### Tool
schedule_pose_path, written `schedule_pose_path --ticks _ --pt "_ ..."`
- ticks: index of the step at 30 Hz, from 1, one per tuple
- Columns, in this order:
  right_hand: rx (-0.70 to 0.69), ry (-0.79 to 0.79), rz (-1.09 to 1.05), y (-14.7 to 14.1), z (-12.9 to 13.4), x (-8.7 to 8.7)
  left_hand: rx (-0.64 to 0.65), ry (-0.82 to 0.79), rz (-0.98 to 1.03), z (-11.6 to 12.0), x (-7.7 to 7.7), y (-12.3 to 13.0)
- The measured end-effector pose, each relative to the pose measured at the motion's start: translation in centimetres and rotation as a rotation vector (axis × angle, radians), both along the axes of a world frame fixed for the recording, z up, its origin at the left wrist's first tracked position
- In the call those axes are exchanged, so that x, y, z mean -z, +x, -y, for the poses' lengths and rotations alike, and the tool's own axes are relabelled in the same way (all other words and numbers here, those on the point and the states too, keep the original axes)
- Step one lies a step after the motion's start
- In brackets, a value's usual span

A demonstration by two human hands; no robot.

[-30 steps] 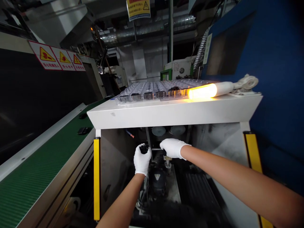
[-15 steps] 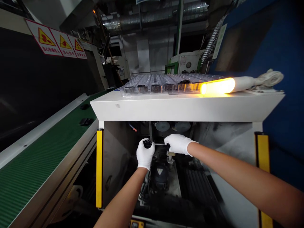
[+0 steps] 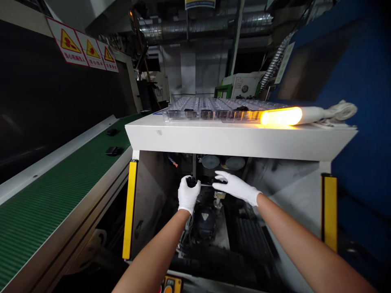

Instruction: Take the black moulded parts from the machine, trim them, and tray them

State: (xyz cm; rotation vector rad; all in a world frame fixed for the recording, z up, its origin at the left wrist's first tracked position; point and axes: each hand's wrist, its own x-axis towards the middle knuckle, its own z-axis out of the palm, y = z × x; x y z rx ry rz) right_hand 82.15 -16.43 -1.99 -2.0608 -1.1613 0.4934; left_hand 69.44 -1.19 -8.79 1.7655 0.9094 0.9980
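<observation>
In a white glove, my left hand point(image 3: 187, 195) is closed around a small black part point(image 3: 192, 181) inside the machine bay. My right hand point(image 3: 235, 186), gloved too, has its fingers spread beside a dark piece point(image 3: 221, 182) that sits on a fixture point(image 3: 219, 195); whether they touch it I cannot tell. A thin metal rod point(image 3: 207, 185) spans the gap between the two hands. Two round grey discs point(image 3: 210, 162) show just beyond, under the white shelf point(image 3: 238, 140). Below the hands is a black motor-like unit point(image 3: 205, 221).
Clear plastic trays point(image 3: 183, 115) and a glowing lamp point(image 3: 282, 116) lie on the shelf above my hands. To the left runs a green conveyor belt point(image 3: 67, 191) carrying black parts point(image 3: 114, 151). Yellow bars point(image 3: 130, 209) flank the bay opening. A button box point(image 3: 172, 285) is low in front.
My right hand has loosened and spread its fingers, drawing slightly right. My left hand still holds the black part. The whole view has shifted a little.
</observation>
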Motion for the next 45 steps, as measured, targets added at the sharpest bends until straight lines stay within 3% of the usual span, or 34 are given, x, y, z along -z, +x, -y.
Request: schedule_pose_path --ticks 5,11,18,25,34,45 --pt "0.142 0.214 -0.090 -1.3 1.6 2.2 0.025 -0.029 0.027 -0.2 0.4 0.2" --pt "0.209 0.220 0.009 -1.7 0.6 5.0 0.023 -0.004 -0.021 -0.4 0.4 0.2" --pt "0.271 0.267 -0.131 -2.5 0.4 5.1 0.012 0.001 -0.005 -0.4 0.7 0.5" --pt "0.296 0.357 -0.112 -3.1 0.2 5.4 0.018 -0.001 -0.020 -0.1 0.2 0.3" --pt "0.689 0.585 -0.215 -3.9 -3.6 8.0 -0.001 -0.017 -0.048 0.1 -0.2 0.1" --pt "0.722 0.508 -0.068 -3.3 -3.4 8.5 0.034 0.000 0.032 -0.6 1.3 0.7"
